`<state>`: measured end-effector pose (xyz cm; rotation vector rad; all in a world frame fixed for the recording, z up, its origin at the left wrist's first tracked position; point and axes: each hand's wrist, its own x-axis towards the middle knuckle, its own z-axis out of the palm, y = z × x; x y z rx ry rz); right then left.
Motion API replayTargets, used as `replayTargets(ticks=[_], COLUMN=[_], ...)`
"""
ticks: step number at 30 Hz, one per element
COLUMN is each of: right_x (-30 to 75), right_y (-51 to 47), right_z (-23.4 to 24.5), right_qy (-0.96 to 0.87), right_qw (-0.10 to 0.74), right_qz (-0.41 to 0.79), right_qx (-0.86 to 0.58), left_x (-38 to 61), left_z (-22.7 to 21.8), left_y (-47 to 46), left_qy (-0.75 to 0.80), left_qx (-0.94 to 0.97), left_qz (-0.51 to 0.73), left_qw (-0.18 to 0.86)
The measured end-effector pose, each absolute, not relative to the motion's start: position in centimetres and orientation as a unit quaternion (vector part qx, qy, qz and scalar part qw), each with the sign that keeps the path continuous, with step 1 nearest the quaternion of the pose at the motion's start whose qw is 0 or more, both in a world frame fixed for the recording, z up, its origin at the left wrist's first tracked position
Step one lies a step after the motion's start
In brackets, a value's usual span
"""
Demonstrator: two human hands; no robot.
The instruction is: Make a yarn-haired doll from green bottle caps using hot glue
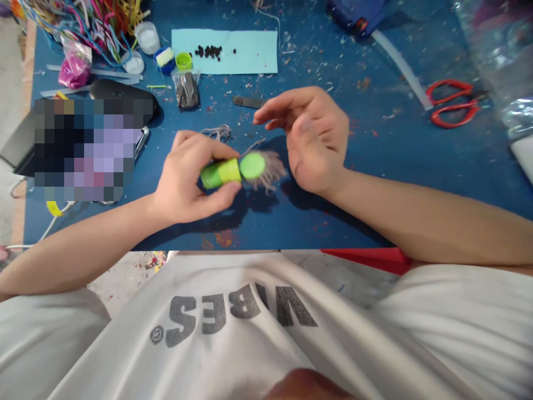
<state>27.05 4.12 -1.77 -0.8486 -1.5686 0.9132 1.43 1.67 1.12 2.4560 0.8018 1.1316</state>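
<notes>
My left hand (187,178) is closed round a small green doll (229,170), which lies tilted sideways just above the table. The doll has a round light-green head (252,165) and greyish-brown yarn hair (270,169) that spreads to the right and is a little blurred. My right hand (318,139) is raised to the right of the hair, with fingers curved and apart and nothing visible in it. Behind its fingertips lies a flat grey metal tool (247,102), partly hidden. Some loose grey yarn (219,132) rests beyond my left hand.
Black beads (208,52) sit on a light-blue paper (254,53) at the back. Near them is a bagged dark clay block (187,90). Red-handled scissors (453,103) and a blue glue gun (358,16) with a glue stick are to the right. Colourful strands (83,28) fill the back left.
</notes>
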Motion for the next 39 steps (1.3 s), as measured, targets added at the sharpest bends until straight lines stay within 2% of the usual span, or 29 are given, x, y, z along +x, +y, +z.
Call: replayTargets(ticks=[3,6,9,13,16,20,22,27,31,34,39], right_x=[27.4,27.9,28.4,29.1,29.2,29.3,29.6,31.0,31.4,31.0,29.8], right_y=[5.0,5.9,6.3,6.6,6.8,7.2,7.7,10.5,12.5,12.6,11.1], right_z=[-2.3,-2.4,-2.0,-1.5,-1.8,-2.4,-2.5,-3.0,-3.6,-3.6,-3.1], right_qy=[-0.654,-0.712,-0.818,-0.921,-0.938,-0.928,-0.906,-0.739,-0.645,-0.62,-0.661], right_qw=[0.531,0.503,0.408,0.257,0.226,0.241,0.275,0.495,0.59,0.612,0.559], right_qz=[0.341,0.315,0.29,0.244,0.219,0.193,0.177,0.181,0.182,0.212,0.314], right_qx=[-0.416,-0.375,-0.282,-0.161,-0.143,-0.211,-0.269,-0.42,-0.451,-0.444,-0.391], left_x=[1.8,2.1,1.9,1.5,1.4,1.2,0.9,0.2,0.6,1.3,1.8], left_z=[0.6,0.2,-0.1,-0.1,0.4,1.1,1.3,0.9,0.2,-0.3,-0.4], left_y=[1.0,0.5,0.7,1.4,1.5,1.2,1.0,0.9,0.9,1.0,1.3], left_qy=[0.169,0.144,0.177,0.212,0.24,0.276,0.293,0.292,0.262,0.247,0.261], left_qx=[0.91,0.935,0.941,0.929,0.92,0.903,0.891,0.884,0.911,0.927,0.932], left_qz=[0.353,0.297,0.254,0.266,0.254,0.26,0.285,0.34,0.278,0.237,0.205], left_qw=[0.133,0.129,0.136,0.147,0.176,0.205,0.198,0.136,0.152,0.152,0.143])
